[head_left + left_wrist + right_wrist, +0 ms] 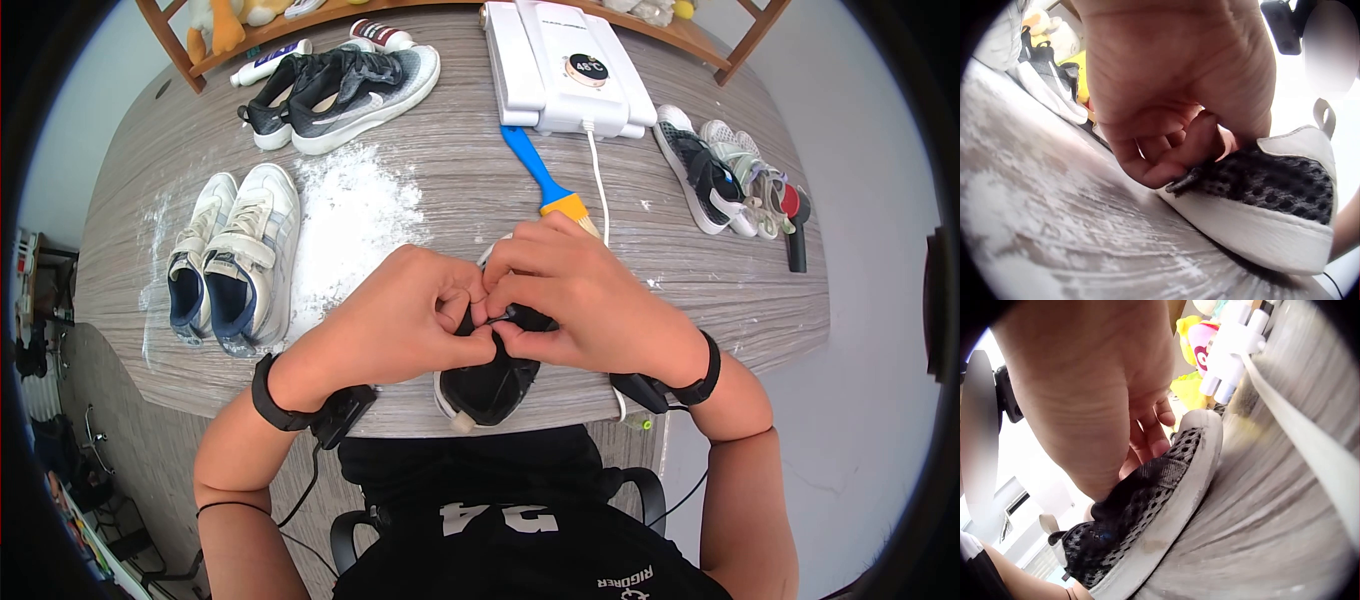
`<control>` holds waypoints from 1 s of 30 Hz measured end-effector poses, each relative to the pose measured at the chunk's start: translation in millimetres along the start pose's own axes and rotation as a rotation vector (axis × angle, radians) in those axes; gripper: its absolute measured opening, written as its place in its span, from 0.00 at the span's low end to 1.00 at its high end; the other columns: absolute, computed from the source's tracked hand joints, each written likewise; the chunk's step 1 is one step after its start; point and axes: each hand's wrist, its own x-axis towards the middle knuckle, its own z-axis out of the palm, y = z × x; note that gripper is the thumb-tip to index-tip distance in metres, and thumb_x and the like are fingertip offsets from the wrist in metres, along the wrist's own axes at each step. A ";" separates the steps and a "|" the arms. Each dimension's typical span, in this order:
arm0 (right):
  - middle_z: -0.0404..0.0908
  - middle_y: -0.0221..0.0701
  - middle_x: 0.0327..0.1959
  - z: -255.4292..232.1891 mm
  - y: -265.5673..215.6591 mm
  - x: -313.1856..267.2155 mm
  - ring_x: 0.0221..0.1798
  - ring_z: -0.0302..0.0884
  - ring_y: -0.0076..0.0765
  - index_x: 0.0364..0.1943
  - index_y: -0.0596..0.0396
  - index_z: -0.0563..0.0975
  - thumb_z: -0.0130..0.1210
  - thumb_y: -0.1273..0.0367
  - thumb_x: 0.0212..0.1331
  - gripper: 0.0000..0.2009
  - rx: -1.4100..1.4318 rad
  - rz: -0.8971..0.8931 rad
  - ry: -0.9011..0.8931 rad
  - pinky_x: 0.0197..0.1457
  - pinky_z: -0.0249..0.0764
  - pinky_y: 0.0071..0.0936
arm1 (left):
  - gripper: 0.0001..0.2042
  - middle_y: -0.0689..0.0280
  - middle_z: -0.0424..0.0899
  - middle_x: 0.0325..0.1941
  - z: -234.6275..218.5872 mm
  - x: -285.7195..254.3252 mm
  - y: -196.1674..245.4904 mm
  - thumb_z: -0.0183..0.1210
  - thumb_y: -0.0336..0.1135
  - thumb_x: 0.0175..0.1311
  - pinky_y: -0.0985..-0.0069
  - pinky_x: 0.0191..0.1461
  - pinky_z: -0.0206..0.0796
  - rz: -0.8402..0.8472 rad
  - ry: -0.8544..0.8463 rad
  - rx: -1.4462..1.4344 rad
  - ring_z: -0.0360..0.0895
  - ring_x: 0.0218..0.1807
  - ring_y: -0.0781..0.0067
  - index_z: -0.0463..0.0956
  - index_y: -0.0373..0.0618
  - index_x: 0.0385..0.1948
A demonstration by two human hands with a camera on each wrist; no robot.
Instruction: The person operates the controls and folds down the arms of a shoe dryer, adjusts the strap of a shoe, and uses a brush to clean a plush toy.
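Note:
A small black mesh shoe (490,390) with a white sole stands near the table's front edge, its heel facing me. My left hand (395,310) pinches the shoe's dark upper with curled fingers and thumb. From the other side my right hand (585,295) pinches a dark bit of the same upper, and the fingertips of both hands meet over the opening. In the left wrist view, a dark strap end (1184,181) sits right at the left fingertips. A heel loop (1324,115) sticks up at the back. Most of the shoe's front is hidden under the hands.
A brush (545,175) with a blue handle lies beyond the right hand, beside a white device (570,70) and its cable (600,185). White shoes (255,260) stand left, grey sneakers (365,95) behind, small shoes (700,175) right. White powder (350,220) covers part of the table.

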 end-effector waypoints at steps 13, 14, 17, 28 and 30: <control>0.78 0.30 0.42 -3.3 5.3 -0.1 0.46 0.76 0.43 0.36 0.53 0.81 0.72 0.73 0.49 0.12 0.051 0.034 0.044 0.52 0.72 0.39 | 0.07 0.71 0.61 0.11 0.8 -1.6 2.4 0.69 0.27 0.51 0.78 0.25 0.51 0.143 0.168 0.221 0.56 0.16 0.81 0.77 0.41 0.27; 0.78 0.30 0.42 -2.1 4.7 -0.1 0.46 0.76 0.43 0.36 0.52 0.81 0.72 0.73 0.49 0.12 0.077 0.044 0.042 0.52 0.72 0.40 | 0.07 0.71 0.61 0.11 -1.1 -2.3 3.4 0.69 0.27 0.51 0.78 0.25 0.51 0.145 0.169 0.222 0.56 0.16 0.81 0.77 0.41 0.27; 0.79 0.29 0.42 2.5 0.9 -1.0 0.46 0.77 0.43 0.37 0.51 0.83 0.73 0.74 0.49 0.12 0.100 0.075 0.049 0.51 0.73 0.39 | 0.08 0.68 0.63 0.11 -3.8 -3.9 3.0 0.69 0.28 0.51 0.76 0.24 0.54 0.176 0.149 0.287 0.59 0.15 0.76 0.77 0.42 0.27; 0.84 0.28 0.42 4.3 -0.7 2.5 0.42 0.81 0.39 0.33 0.54 0.84 0.74 0.77 0.46 0.11 0.152 0.097 0.184 0.44 0.78 0.35 | 0.08 0.71 0.60 0.10 -7.5 -3.2 0.2 0.70 0.29 0.50 0.77 0.24 0.51 0.243 0.165 0.293 0.56 0.14 0.76 0.78 0.44 0.27; 0.85 0.29 0.42 2.7 -1.4 4.0 0.44 0.83 0.39 0.33 0.55 0.84 0.74 0.77 0.46 0.10 0.157 0.098 0.273 0.46 0.79 0.34 | 0.08 0.71 0.60 0.10 -6.1 -2.9 -0.7 0.70 0.28 0.51 0.78 0.25 0.50 0.230 0.160 0.269 0.55 0.15 0.78 0.78 0.44 0.27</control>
